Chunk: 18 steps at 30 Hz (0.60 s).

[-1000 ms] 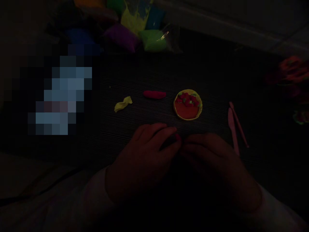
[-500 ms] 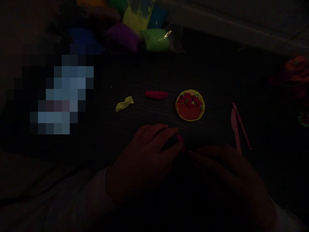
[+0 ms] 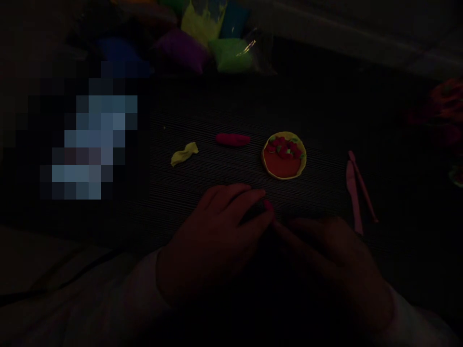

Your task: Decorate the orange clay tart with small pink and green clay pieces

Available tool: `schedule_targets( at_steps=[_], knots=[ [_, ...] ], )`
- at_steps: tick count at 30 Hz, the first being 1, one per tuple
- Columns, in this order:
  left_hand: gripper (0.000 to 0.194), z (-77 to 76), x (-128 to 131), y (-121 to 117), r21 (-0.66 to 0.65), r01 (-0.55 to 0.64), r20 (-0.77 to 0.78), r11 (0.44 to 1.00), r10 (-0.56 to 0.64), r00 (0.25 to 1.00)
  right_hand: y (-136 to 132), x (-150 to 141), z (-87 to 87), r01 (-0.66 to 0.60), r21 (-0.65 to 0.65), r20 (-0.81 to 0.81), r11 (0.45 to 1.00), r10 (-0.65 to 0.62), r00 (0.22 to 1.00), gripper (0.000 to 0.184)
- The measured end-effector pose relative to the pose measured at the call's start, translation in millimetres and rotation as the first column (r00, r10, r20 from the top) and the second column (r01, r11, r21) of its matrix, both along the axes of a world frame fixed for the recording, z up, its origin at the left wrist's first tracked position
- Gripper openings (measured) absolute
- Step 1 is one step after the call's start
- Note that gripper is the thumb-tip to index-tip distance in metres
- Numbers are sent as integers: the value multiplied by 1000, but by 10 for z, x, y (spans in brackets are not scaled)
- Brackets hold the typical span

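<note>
In dim light, my left hand (image 3: pixel 224 231) pinches a small piece of pink clay (image 3: pixel 267 206) between thumb and forefinger. My right hand (image 3: pixel 336 260) is just beside it, one outstretched fingertip at the lower end of the pink piece; its other fingers are partly lost in shadow. Beyond both hands lies a round clay tart (image 3: pixel 284 166) with a yellow rim, an orange-red base and red and green bits along its far half. A pink clay roll (image 3: pixel 233 140) and a crumpled yellow clay strip (image 3: pixel 184 153) lie to its left.
Two pink modelling tools (image 3: pixel 354 195) lie right of the tart. Bags of coloured clay (image 3: pixel 231 54) are piled at the back. A bright pixelated patch (image 3: pixel 94 140) covers something at left. Reddish shapes (image 3: pixel 443 103) sit at the right edge of the dark table (image 3: pixel 217 106).
My right hand has shifted left, its fingertip now meeting the pink piece where a small gap was. My left hand keeps its pinch. The whole view has shifted slightly.
</note>
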State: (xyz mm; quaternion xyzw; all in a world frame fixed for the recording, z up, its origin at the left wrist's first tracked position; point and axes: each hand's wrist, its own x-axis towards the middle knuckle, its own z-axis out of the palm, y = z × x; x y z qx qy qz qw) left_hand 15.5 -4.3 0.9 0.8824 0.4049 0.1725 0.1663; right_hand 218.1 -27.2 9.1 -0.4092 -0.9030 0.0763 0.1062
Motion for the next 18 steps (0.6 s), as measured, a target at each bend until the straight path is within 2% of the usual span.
schedule_targets(
  at_steps=[18],
  knots=[
    [31,0,1,4,3,-3,2,1000,3,1000,18,-2,-3,10,21,25,1000,-10,1000,29]
  ],
)
